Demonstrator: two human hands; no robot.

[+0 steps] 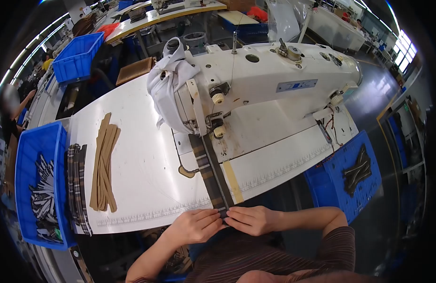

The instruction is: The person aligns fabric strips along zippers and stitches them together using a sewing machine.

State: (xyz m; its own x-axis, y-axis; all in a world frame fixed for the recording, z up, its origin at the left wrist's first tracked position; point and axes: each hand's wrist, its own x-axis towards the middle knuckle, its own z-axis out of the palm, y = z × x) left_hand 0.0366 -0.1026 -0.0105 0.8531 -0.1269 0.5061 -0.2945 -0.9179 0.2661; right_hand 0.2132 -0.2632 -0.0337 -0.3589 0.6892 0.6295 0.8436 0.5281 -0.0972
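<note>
From where I stand, the left hand (194,227) and right hand (255,220), nearly closed, pinch the near end of a plaid strip (209,178) running under the head of a sewing machine (260,80). It looks partway done. Leftward lie tan strips (104,165) and stacked plaid pieces (77,188), apparently unstarted; rightward, dark strips (357,172) rest on a blue crate (339,184) (finished or not, I can't tell).

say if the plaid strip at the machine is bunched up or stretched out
Stretched out: the plaid strip runs straight from the sewing machine to the left hand and right hand at its near end.
</note>
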